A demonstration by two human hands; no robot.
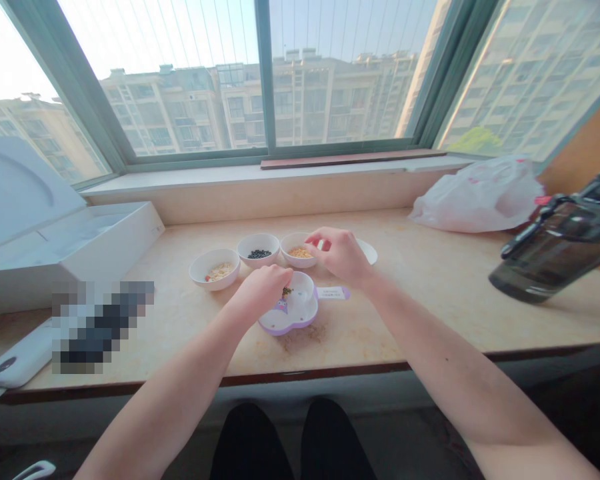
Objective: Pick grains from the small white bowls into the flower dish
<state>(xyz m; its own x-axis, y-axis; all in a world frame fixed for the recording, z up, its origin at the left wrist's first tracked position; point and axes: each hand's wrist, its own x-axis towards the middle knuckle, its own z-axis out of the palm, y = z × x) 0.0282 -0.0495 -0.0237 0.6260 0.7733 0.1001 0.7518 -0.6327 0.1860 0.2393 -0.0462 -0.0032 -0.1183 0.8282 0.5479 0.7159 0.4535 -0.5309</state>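
Note:
My left hand (pixel 266 291) is closed over the left side of a white, purple-edged dish (pixel 305 303) with a cartoon figure and a short handle. A small heap of dark greenish bits (pixel 287 291) lies in the dish by its fingertips. My right hand (pixel 341 255) reaches to the right rim of a white bowl (pixel 300 261) of yellow grains (pixel 299 253), its fingers curled in. What either hand pinches, if anything, is too small to see. Left of these stand a bowl of black beans (pixel 259 254) and a bowl of pale flakes (pixel 220 272) with a red bit.
A white plate (pixel 368 251) is partly hidden behind my right hand. An open white box (pixel 105 233), a white device (pixel 15 360) and a blurred-out dark object (pixel 103 327) are on the left. At right are a plastic bag (pixel 480 197) and a dark bottle (pixel 555 247).

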